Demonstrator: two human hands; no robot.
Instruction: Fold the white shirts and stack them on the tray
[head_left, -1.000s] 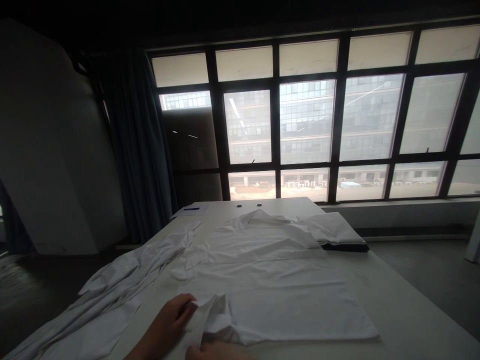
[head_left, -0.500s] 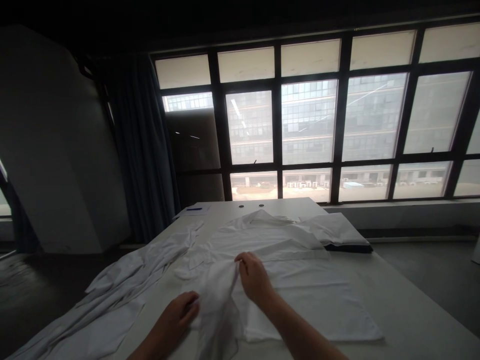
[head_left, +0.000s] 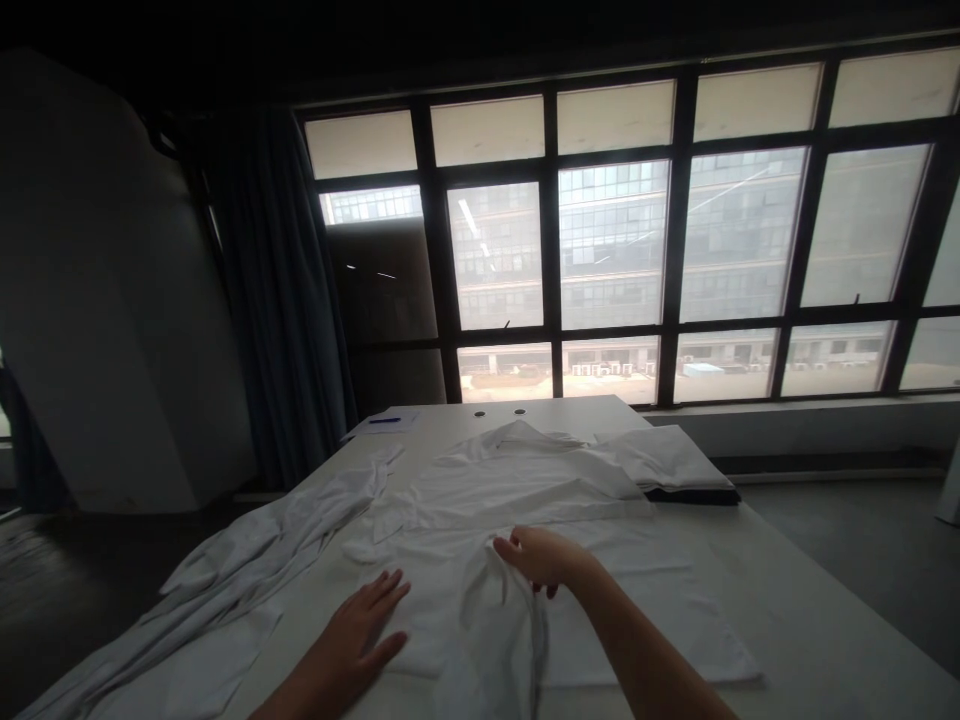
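A white shirt lies spread over the table in front of me, wrinkled toward its far end. My right hand pinches a raised fold of it, which looks like a sleeve, between thumb and fingers. The cloth hangs from that grip toward me in loose folds. To the left, my left hand rests with fingers spread at the shirt's near left side, palm down and holding nothing.
More rumpled white cloth drapes along the table's left edge. A folded white garment rests on a dark item at the right. Far left on the white table lies paper with a purple pen. Windows stand behind.
My right hand has moved right and slightly nearer, carrying the sleeve-like fold with it. The left hand's fingers have spread, and it has shifted slightly right.
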